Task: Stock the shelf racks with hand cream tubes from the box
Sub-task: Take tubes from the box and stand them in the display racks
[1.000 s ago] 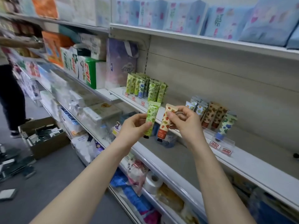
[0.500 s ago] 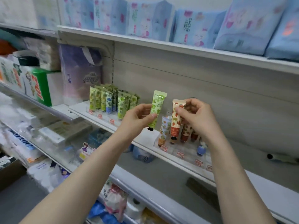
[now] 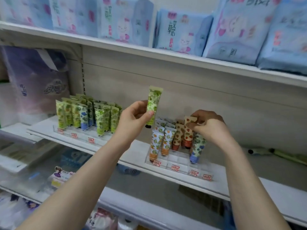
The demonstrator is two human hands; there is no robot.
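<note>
Crowding strawberry tube (image 3: 188,132), neighbouring tubes (image 3: 178,136), packs (image 3: 182,30) overhead

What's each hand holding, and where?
The left hand pinches the green tube at its lower half; the right hand pinches the strawberry tube by its crimped top.

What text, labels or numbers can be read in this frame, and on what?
Nothing reads cleanly.
Blue packs: large dark characters, blurred.
Purple bag: logo and characters, blurred.
Red price tags: too small.
Green tube in the left hand: leaf pattern only, no legible print.
Strawberry tube in the right hand: same.
</note>
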